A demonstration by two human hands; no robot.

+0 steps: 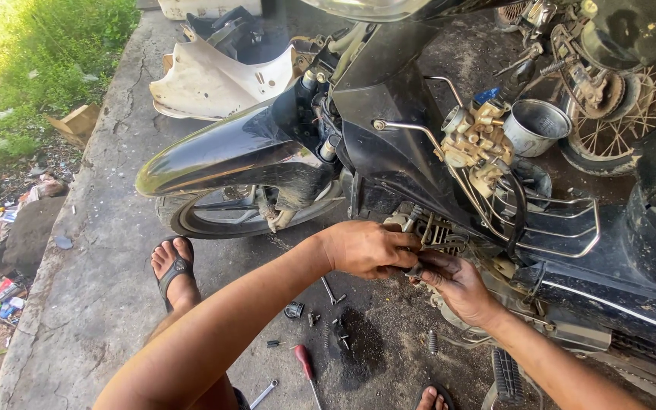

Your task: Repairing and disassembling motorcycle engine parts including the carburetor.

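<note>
While the black motorcycle [389,129] stands on the cracked concrete floor [93,250], both hands meet low at its engine, just behind the front wheel [222,216]. The left hand [366,249] is curled shut, fingers wrapped over a small dark part that it presses against the finned metal engine cylinder [438,231]; what exactly it grips is hidden under the knuckles. The right hand [457,285], grimy with oil, comes up from below with its fingertips pinched on the same small dark piece, touching the left hand's fingers. Above them a brass-coloured carburettor [476,140] hangs loose beside a round steel cup [537,125], and chrome tubing of the leg-shield rack [563,228] runs just right of the hands. A glossy black front fender [229,156] covers the wheel. On the floor beneath the forearms lie a red-handled screwdriver [305,364], a silver spanner [263,395], and scattered small bolts near a dark oil patch [358,345]. A foot in a black sandal [176,273] rests near the wheel. White plastic body panels [214,80] lie farther back, near the grass [32,53].
</note>
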